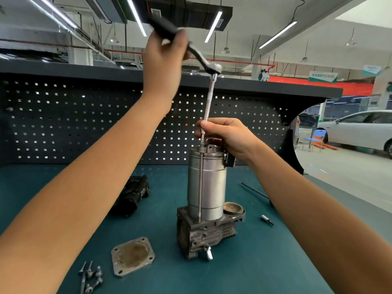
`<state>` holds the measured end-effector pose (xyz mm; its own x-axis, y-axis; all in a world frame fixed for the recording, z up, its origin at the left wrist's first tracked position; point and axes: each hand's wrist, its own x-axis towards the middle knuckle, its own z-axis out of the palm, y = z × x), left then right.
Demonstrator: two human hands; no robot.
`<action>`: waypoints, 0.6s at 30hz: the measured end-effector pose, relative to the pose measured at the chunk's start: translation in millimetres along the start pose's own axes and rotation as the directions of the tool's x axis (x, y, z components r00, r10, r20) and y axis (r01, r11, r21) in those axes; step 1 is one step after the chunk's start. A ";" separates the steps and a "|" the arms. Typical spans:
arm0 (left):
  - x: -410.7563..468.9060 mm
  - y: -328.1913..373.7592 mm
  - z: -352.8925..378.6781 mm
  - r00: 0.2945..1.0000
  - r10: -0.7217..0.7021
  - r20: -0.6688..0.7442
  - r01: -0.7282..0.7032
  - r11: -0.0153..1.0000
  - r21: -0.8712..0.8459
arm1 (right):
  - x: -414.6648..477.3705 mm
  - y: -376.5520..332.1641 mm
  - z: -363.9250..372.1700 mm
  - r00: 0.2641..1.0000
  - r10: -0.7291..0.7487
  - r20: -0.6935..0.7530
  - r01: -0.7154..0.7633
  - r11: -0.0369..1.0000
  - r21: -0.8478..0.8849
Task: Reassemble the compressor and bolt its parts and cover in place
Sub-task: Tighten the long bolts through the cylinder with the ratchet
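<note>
The compressor (206,187) stands upright on the green bench mat, a silver cylinder on a finned grey base. A long through bolt (199,187) runs down its left side. My left hand (164,62) grips the black handle of a ratchet (203,62) high above it. A thin extension bar (209,98) drops from the ratchet head to the cylinder's top. My right hand (224,134) pinches the lower part of that bar just above the cylinder. A square metal cover plate (132,256) lies flat at the front left, with several loose bolts (90,276) beside it.
A black compressor part (132,195) lies left of the cylinder. A socket bit (266,219) and a long thin rod (254,190) lie on the mat (244,262) at the right. A dark pegboard (84,124) closes the back of the bench. The bench's right edge drops to the workshop floor.
</note>
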<state>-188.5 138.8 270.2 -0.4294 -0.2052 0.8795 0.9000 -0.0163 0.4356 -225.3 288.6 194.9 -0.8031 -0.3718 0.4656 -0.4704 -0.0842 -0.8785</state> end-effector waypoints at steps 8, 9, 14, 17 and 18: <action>-6.1 9.1 14.8 0.961 0.265 0.080 -0.276 0.927 0.253 | -0.7 0.0 3.2 1.000 0.017 -0.019 -0.019 0.990 -0.137; -4.2 5.0 11.0 0.990 0.139 0.007 -0.138 0.979 0.152 | -0.1 -1.6 4.1 0.999 0.041 0.007 -0.039 0.989 -0.146; 11.6 -19.4 -7.9 0.871 -0.485 -0.080 0.435 0.836 -0.334 | -2.7 -4.9 2.3 0.997 0.046 0.063 -0.043 0.998 -0.048; 11.5 -25.3 -13.0 0.848 -0.527 -0.054 0.460 0.784 -0.417 | -2.5 -2.4 2.7 1.000 0.011 0.025 -0.008 0.992 -0.124; 10.3 -24.8 -13.0 0.869 -0.490 -0.061 0.429 0.810 -0.399 | -1.9 -1.5 3.0 1.000 0.001 0.007 0.000 0.991 -0.137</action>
<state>-214.2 124.4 266.0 -0.8101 -0.2297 0.5395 0.5750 -0.4913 0.6542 -222.0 286.7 195.0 -0.8006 -0.3787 0.4643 -0.5163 0.0427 -0.8554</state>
